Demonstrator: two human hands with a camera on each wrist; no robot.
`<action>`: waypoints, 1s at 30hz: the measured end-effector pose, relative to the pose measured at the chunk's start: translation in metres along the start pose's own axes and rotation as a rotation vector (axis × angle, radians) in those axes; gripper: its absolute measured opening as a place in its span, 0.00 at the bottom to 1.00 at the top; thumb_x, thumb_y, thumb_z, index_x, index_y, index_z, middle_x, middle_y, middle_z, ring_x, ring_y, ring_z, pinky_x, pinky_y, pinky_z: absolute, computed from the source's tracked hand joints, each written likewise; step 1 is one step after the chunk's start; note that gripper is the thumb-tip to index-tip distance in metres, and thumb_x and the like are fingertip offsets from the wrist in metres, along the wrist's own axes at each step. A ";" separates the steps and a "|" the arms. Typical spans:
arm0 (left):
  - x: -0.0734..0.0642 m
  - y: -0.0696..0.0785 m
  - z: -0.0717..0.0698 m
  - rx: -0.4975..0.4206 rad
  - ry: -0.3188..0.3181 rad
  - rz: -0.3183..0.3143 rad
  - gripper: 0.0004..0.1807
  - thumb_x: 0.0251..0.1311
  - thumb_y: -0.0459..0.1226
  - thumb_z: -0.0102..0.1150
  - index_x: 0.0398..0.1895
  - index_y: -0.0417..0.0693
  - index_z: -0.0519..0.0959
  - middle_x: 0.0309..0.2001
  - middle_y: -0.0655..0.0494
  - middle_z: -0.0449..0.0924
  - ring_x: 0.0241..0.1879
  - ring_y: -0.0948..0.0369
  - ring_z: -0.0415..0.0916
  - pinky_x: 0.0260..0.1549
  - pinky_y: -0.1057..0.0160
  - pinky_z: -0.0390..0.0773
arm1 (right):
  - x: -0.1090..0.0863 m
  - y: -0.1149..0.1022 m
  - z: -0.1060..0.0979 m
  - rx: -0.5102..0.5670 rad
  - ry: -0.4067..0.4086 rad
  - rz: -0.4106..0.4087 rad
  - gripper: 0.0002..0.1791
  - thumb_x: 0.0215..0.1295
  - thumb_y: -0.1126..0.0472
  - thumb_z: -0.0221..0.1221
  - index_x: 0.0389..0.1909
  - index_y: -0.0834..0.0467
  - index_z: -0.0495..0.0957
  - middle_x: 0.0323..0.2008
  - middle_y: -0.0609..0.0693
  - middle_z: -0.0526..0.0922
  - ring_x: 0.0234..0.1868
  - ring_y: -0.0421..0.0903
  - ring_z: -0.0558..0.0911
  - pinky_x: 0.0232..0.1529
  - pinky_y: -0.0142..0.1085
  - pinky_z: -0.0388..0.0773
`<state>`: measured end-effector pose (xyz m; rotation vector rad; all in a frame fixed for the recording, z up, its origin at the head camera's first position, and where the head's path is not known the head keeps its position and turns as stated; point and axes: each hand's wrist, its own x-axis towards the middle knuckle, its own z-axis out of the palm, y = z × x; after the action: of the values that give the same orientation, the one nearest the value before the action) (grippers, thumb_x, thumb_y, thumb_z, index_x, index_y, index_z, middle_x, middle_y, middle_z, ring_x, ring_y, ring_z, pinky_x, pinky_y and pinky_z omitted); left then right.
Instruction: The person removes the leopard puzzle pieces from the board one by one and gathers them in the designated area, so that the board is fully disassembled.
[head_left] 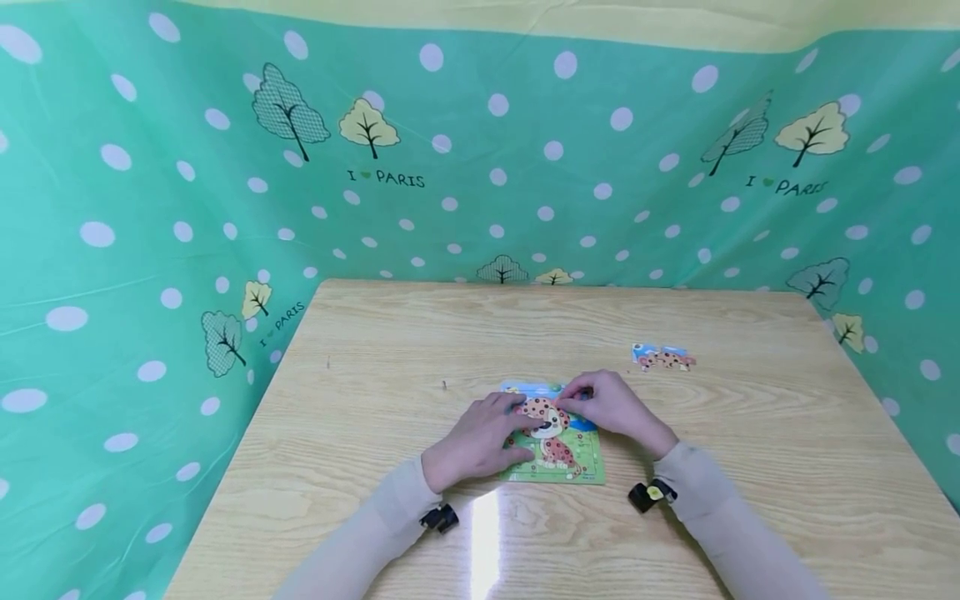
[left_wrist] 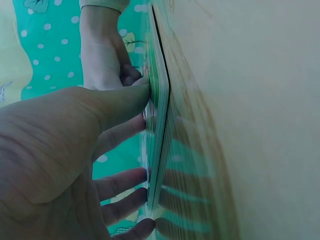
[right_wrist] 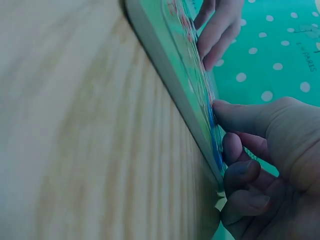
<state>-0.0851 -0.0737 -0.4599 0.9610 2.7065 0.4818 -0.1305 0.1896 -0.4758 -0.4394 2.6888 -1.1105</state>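
A jigsaw puzzle board (head_left: 517,475) with a spotted leopard cub on green grass and blue sky lies flat on the table. My left hand (head_left: 483,437) rests across its left part, fingers spread and thumb on the lower edge; the left wrist view shows the thumb (left_wrist: 132,97) touching the board. At the upper right, by the leopard's ear, my right hand (head_left: 603,404) pinches a small pinkish puzzle piece (head_left: 558,402) against the board, mostly hidden by the fingertips. In the right wrist view the thumb (right_wrist: 240,115) touches the picture, with the other fingers curled.
Several joined puzzle pieces (head_left: 663,358) with spots and blue sky lie farther back to the right on the wooden table (head_left: 375,358). A tiny dark speck (head_left: 444,385) is left of the board. A green dotted curtain (head_left: 450,200) hangs behind the table.
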 end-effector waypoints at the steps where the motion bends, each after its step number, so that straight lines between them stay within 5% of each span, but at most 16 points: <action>1: 0.000 0.000 0.000 0.000 0.002 0.001 0.29 0.71 0.56 0.65 0.73 0.65 0.78 0.80 0.46 0.67 0.79 0.47 0.63 0.74 0.40 0.71 | 0.000 -0.001 0.000 0.000 0.000 0.003 0.03 0.68 0.53 0.72 0.37 0.47 0.92 0.32 0.41 0.89 0.30 0.41 0.79 0.32 0.31 0.74; 15: 0.000 0.000 0.001 -0.014 0.015 0.008 0.29 0.71 0.55 0.66 0.72 0.64 0.79 0.79 0.45 0.68 0.78 0.47 0.64 0.73 0.40 0.71 | 0.003 -0.005 0.003 -0.037 0.030 0.010 0.05 0.70 0.54 0.71 0.34 0.48 0.88 0.25 0.43 0.80 0.24 0.41 0.74 0.29 0.32 0.69; 30: -0.001 0.001 -0.001 -0.012 0.006 -0.001 0.29 0.71 0.56 0.65 0.73 0.65 0.78 0.79 0.47 0.68 0.79 0.48 0.64 0.74 0.39 0.71 | 0.004 -0.005 0.003 -0.028 0.041 -0.005 0.11 0.66 0.59 0.70 0.47 0.56 0.86 0.24 0.44 0.79 0.21 0.39 0.72 0.26 0.30 0.69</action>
<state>-0.0842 -0.0734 -0.4589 0.9565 2.7063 0.5010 -0.1328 0.1827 -0.4747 -0.4327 2.7432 -1.0958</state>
